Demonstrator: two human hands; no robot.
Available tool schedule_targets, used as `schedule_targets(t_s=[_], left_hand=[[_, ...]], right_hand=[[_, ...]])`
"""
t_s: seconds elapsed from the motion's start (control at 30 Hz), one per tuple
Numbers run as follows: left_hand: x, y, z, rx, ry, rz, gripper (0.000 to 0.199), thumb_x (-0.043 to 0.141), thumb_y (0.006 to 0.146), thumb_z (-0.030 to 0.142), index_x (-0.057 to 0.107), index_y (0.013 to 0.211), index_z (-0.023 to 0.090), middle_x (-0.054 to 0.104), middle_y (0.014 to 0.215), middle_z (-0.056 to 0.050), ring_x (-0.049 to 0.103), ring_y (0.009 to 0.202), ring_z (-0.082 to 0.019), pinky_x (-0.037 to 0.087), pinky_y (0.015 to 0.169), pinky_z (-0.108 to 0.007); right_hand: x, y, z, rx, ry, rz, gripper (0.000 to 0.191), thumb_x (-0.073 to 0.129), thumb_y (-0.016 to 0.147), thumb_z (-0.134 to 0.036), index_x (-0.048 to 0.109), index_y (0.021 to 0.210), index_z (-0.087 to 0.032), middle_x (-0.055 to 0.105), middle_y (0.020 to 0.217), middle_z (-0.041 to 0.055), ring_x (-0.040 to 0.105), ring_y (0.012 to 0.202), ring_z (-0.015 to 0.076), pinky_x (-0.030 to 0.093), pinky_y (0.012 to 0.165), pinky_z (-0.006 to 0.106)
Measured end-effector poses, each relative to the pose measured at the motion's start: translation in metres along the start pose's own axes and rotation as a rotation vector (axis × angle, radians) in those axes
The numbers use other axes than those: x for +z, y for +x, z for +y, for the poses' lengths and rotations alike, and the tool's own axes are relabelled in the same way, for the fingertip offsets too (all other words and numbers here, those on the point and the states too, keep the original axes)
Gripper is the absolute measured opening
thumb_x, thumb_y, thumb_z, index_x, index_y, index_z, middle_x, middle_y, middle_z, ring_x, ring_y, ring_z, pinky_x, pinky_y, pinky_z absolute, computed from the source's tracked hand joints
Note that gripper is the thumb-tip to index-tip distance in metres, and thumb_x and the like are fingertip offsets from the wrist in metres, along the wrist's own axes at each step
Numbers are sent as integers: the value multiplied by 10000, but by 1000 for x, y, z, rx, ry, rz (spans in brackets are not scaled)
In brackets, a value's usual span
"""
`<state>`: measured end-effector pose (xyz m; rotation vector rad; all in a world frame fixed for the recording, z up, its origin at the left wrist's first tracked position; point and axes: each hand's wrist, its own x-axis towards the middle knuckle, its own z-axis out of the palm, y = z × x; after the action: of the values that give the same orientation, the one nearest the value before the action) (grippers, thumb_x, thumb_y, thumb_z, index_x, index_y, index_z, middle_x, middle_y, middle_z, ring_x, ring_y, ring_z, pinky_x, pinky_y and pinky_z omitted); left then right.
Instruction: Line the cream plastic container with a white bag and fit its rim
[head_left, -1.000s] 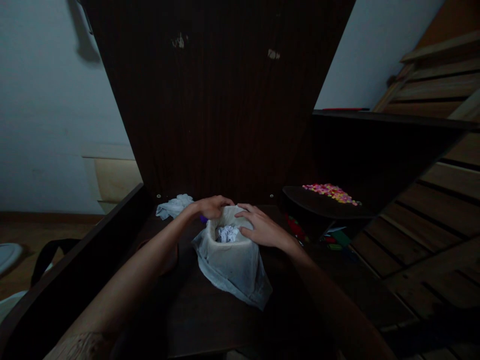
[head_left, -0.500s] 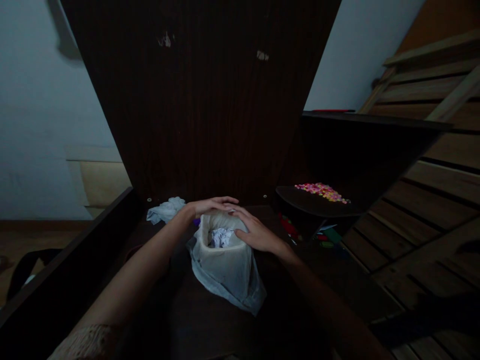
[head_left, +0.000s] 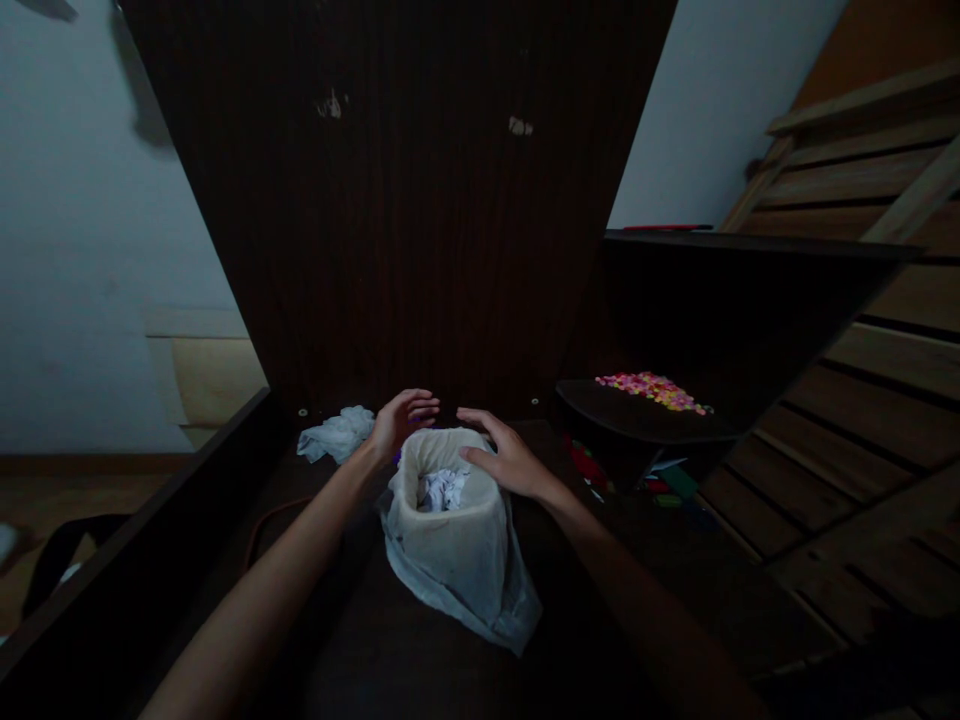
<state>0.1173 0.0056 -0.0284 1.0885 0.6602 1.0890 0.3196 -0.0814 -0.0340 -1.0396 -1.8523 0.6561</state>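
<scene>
A small bin [head_left: 450,545] lined with a whitish plastic bag stands on the dark desk, the bag folded over its rim and hanging down its front. Crumpled white paper [head_left: 442,490] lies inside it. My left hand [head_left: 401,422] is at the bin's back left, fingers apart and curved, holding nothing. Across from it, my right hand [head_left: 506,455] rests at the back right rim with its thumb over the edge and its fingers stretched out. Something purple shows partly behind the bin, beside my left hand.
A crumpled pale bag [head_left: 337,433] lies left of my left hand. On the right, a low corner shelf [head_left: 637,425] bears colourful small pieces [head_left: 656,390], with red and green items below. A raised board [head_left: 270,430] edges the desk's left side.
My left hand has drawn away to the left from my right hand, so a gap now shows between their fingertips. The view has shifted slightly.
</scene>
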Motion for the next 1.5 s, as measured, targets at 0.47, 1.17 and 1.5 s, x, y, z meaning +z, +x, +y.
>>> schedule_targets(t_s=[0.47, 1.17, 1.5], left_hand=[[15, -157, -48, 265, 649, 145, 896, 769, 811, 413, 293, 1560, 284, 417, 1593, -105, 432, 1447, -314, 381, 1181, -479], [27, -165, -37, 692, 1095, 264, 724, 751, 825, 375, 411, 1444, 215, 380, 1537, -172, 430, 1412, -365, 447, 1113, -559], [10, -138, -44, 178, 800, -1, 1350, 875, 641, 503, -23, 1599, 190, 376, 1587, -209, 425, 1439, -369, 352, 1180, -548]], right_hand=[[10, 47, 6, 65, 26, -130, 235, 652, 721, -95, 746, 927, -157, 765, 879, 43, 698, 828, 180, 530, 759, 292], [-17, 40, -4, 199, -63, -72, 425, 672, 655, -97, 692, 1072, -174, 706, 1140, 70, 647, 963, 192, 513, 825, 319], [-20, 19, -14, 277, -244, -402, 459, 689, 655, -111, 646, 1105, -188, 713, 1067, 38, 665, 978, 229, 523, 795, 301]])
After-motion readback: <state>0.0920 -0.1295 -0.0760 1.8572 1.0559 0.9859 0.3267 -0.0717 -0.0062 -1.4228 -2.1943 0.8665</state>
